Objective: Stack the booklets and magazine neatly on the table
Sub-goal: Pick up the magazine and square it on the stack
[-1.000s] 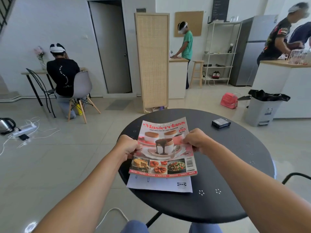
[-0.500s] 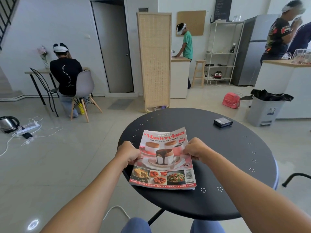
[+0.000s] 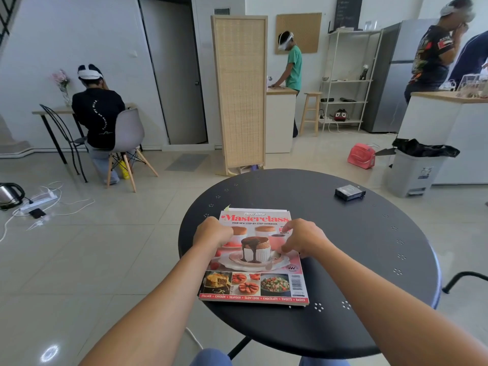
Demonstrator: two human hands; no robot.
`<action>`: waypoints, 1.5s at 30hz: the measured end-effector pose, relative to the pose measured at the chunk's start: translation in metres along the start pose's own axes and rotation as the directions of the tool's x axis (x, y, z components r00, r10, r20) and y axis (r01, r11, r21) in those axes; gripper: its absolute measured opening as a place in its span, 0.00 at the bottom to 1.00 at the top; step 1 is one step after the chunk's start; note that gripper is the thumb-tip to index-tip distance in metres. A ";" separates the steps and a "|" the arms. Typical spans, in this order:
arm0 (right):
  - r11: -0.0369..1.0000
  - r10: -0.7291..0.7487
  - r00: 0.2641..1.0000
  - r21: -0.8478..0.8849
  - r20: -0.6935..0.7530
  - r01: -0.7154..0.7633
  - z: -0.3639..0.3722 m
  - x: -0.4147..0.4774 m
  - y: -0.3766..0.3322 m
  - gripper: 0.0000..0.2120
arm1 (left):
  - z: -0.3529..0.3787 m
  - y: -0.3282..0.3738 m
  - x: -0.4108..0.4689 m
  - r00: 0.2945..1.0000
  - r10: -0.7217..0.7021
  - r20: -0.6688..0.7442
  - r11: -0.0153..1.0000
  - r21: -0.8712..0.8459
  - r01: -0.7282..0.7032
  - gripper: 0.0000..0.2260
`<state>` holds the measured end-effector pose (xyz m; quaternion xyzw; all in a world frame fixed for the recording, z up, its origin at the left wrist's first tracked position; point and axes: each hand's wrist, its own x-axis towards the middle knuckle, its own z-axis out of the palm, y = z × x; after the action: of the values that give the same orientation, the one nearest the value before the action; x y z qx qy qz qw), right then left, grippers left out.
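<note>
The pink "Masterclass" cookbook magazine (image 3: 253, 260) lies flat on the near-left part of the round black table (image 3: 364, 260). Thin white edges of the booklets (image 3: 260, 209) peek out from under its far edge; the rest of them is hidden beneath it. My left hand (image 3: 212, 235) is curled over the magazine's left edge, fingers bent down onto the cover. Over the right edge, my right hand (image 3: 303, 239) rests with fingers apart and fingertips touching the cover.
A small black box (image 3: 350, 192) sits on the far right of the table. A wicker screen (image 3: 240, 93) stands behind the table, a grey bin (image 3: 414, 173) to the right. Several people work in the room beyond.
The magazine went from held above the white booklet to lying flat on top of it, covering it. My right hand has loosened from the edge onto the cover.
</note>
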<state>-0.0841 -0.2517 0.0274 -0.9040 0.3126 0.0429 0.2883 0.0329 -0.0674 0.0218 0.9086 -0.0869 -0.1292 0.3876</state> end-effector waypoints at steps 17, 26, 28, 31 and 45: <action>1.000 -0.006 1.000 0.012 0.007 0.006 -0.001 0.009 0.009 0.25 | 0.002 0.009 0.010 0.978 -0.034 0.204 0.943 -0.318 0.099 0.12; 0.734 0.024 1.000 0.679 0.013 -0.027 -0.012 0.009 0.029 0.54 | -0.017 0.005 -0.005 0.974 0.207 0.090 0.839 -0.529 -0.130 0.12; 0.596 -0.031 0.999 0.803 0.026 -0.003 -0.019 0.008 0.029 0.57 | -0.027 0.009 -0.007 0.959 0.281 0.047 0.784 -0.587 -0.201 0.13; 0.392 -0.161 0.987 0.919 0.022 0.044 -0.032 0.002 0.021 0.49 | -0.040 0.019 -0.011 0.922 0.388 0.000 0.686 -0.668 -0.289 0.16; 0.379 -0.318 0.826 0.736 -0.466 0.561 -0.072 -0.017 -0.018 0.16 | -0.041 0.043 -0.021 0.852 0.490 -0.182 0.604 -0.634 -0.483 0.19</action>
<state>-0.0948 -0.2707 0.1003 -0.6901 0.0716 -0.3071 0.6514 0.0229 -0.0638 0.0841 0.6528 -0.2811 -0.0458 0.7020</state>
